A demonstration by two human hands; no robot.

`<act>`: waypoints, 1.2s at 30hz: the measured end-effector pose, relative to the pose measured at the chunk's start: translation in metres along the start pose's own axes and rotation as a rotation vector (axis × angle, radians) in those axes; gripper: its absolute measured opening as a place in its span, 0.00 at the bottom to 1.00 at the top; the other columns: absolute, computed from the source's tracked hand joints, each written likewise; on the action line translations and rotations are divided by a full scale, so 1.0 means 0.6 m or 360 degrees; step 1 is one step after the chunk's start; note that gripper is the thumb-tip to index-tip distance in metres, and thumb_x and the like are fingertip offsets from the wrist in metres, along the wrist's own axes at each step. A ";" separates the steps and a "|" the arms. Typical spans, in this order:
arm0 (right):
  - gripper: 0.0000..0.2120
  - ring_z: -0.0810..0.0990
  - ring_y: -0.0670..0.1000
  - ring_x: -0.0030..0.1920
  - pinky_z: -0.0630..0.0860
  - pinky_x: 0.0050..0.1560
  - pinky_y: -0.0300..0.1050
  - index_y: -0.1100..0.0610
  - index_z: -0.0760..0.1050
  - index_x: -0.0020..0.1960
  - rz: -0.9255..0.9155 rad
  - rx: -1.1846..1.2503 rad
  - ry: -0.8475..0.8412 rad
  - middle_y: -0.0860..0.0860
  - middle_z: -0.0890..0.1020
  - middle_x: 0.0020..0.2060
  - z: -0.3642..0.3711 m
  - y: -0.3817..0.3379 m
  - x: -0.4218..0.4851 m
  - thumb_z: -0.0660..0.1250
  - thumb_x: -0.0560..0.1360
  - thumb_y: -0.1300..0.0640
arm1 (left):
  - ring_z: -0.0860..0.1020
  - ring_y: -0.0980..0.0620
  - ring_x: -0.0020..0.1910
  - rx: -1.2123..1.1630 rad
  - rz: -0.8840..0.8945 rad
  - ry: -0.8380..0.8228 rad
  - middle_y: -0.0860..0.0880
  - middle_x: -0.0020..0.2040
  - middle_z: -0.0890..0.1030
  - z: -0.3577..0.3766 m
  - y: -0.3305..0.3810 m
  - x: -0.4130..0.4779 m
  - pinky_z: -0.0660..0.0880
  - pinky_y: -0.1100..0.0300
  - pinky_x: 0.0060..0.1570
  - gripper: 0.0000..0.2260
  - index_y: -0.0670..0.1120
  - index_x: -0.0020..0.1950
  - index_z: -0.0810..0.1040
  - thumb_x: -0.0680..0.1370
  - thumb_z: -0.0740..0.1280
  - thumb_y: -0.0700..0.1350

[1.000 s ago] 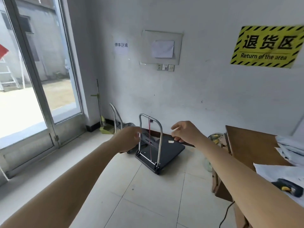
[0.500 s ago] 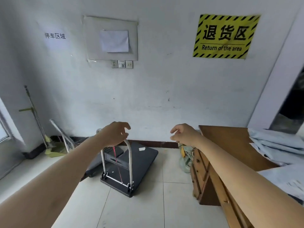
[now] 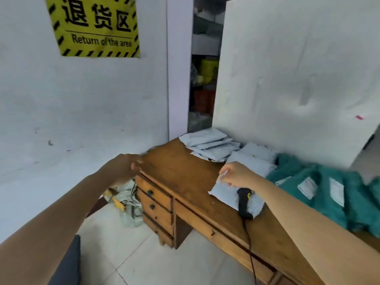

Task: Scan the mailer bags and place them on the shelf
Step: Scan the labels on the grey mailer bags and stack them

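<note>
A wooden desk (image 3: 181, 171) carries a stack of pale grey mailer bags (image 3: 207, 145) at its far end and teal mailer bags (image 3: 320, 188) with white labels on the right. A black corded scanner (image 3: 243, 202) lies on a flat grey mailer (image 3: 224, 192) near the desk's front. My right hand (image 3: 236, 174) hovers over that mailer, fingers loosely curled, holding nothing. My left hand (image 3: 121, 169) is blurred, off the desk's left corner, fingers loose and empty. Shelves (image 3: 203, 79) with goods show through the gap behind.
A large white board (image 3: 298, 68) leans behind the desk. A yellow "Return of the area" sign (image 3: 94, 27) hangs on the wall. Crumpled bags (image 3: 127, 200) lie on the tiled floor beside the desk drawers (image 3: 156, 204). The scanner cord (image 3: 250, 254) hangs over the desk front.
The view has swung right, from the trolley and door to the desk with mailers. Both hands stay raised and empty; the right hand now sits above the flat mailer.
</note>
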State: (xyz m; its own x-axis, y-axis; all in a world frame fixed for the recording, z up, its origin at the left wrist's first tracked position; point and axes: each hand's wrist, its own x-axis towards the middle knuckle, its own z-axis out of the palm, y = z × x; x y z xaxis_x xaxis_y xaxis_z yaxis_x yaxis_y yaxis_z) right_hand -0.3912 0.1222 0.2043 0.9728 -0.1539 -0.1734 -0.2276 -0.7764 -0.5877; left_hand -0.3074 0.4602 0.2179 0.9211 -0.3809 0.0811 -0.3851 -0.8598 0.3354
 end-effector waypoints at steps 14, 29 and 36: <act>0.08 0.77 0.49 0.34 0.74 0.34 0.39 0.60 0.77 0.52 0.0789 0.0343 0.0200 0.53 0.77 0.36 -0.005 0.265 0.128 0.68 0.74 0.60 | 0.78 0.52 0.51 -0.0111 0.0551 -0.0615 0.50 0.56 0.80 0.295 0.202 0.303 0.76 0.57 0.54 0.14 0.51 0.64 0.74 0.79 0.62 0.49; 0.31 0.77 0.57 0.58 0.74 0.47 0.46 0.57 0.61 0.69 0.1342 0.0422 0.0219 0.55 0.75 0.59 0.174 0.380 0.307 0.68 0.71 0.49 | 0.76 0.49 0.50 -0.0618 -0.0123 -0.0964 0.47 0.59 0.77 0.574 0.243 0.496 0.75 0.57 0.48 0.19 0.44 0.67 0.67 0.78 0.65 0.47; 0.25 0.76 0.60 0.57 0.75 0.52 0.50 0.61 0.63 0.67 0.1520 0.0379 0.0432 0.59 0.76 0.57 0.205 0.371 0.341 0.66 0.75 0.54 | 0.77 0.45 0.58 -0.1132 -0.0684 -0.1181 0.45 0.61 0.77 0.619 0.229 0.521 0.75 0.48 0.60 0.27 0.41 0.68 0.68 0.72 0.74 0.42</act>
State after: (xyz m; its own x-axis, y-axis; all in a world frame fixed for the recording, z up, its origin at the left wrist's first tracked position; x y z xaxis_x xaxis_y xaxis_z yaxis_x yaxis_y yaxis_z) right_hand -0.2485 -0.0068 -0.0594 0.3506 -0.8015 -0.4845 -0.8877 -0.1196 -0.4446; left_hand -0.0936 0.0966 -0.0595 0.6153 -0.4116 -0.6723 0.2974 -0.6686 0.6816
